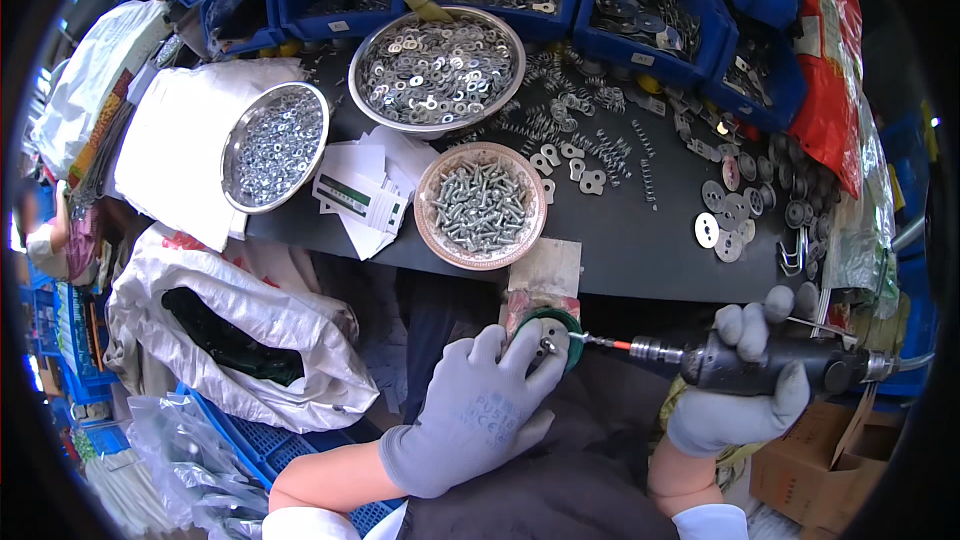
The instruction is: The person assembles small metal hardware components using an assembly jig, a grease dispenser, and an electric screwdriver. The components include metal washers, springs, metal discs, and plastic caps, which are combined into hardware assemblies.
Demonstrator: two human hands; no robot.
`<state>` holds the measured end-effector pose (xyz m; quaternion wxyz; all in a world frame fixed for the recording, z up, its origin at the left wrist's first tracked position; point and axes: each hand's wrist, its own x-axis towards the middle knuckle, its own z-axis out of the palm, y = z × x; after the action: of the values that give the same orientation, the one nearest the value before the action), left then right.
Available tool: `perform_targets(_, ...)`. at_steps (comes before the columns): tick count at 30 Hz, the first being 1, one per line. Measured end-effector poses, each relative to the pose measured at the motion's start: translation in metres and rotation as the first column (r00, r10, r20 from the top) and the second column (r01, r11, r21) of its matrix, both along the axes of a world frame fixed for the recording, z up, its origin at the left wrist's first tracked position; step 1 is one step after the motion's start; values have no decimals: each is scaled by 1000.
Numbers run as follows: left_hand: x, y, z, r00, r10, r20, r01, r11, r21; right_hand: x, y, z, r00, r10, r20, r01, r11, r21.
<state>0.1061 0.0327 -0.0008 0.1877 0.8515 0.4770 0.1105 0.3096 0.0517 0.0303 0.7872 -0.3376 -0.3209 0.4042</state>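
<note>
My gloved left hand [478, 415] is closed on a green round part [574, 352] at the table's front edge. A grey metal disc with holes [553, 330] sits inside that part, and my fingertips press on the disc. In my gloved right hand [735, 418] lies a black power screwdriver [715, 365], held level with its bit pointing left. The thin bit with an orange band [612, 343] reaches the right side of the green part; the exact contact is too small to tell. A patterned bowl of screws [483, 208] stands just beyond.
Behind are a steel bowl of washers [440, 70] and a smaller bowl of nuts [275, 145]. Springs [610, 150] and metal discs [728, 215] lie loose on the dark table [620, 250]. Blue bins [640, 55] line the back. At left slumps a white sack [230, 330]; a cardboard box [815, 460] stands low right.
</note>
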Motion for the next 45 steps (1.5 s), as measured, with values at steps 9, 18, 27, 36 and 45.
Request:
perform_targets(9,-2,3,-12,998,-54,-27,54,999,-7,-13,4,-11,984,100,147,-86,991,-102)
perform_targets(18,-4,4,-20,999,-46,-10,46,998,36,-45,-1,11,928,240,283,-178,957,-229)
perform_targets(27,-8,0,-33,999,-44,8,44,996,72,-71,13,12,791,439,426,-335,894,-298)
perform_targets(36,-17,-1,-19,993,-114,-18,115,990,81,-62,21,-2,665,492,562,-426,868,-256)
perform_targets(45,-31,87,-23,901,182,394,-310,906,289,-44,-4,29,894,292,339,-312,950,5)
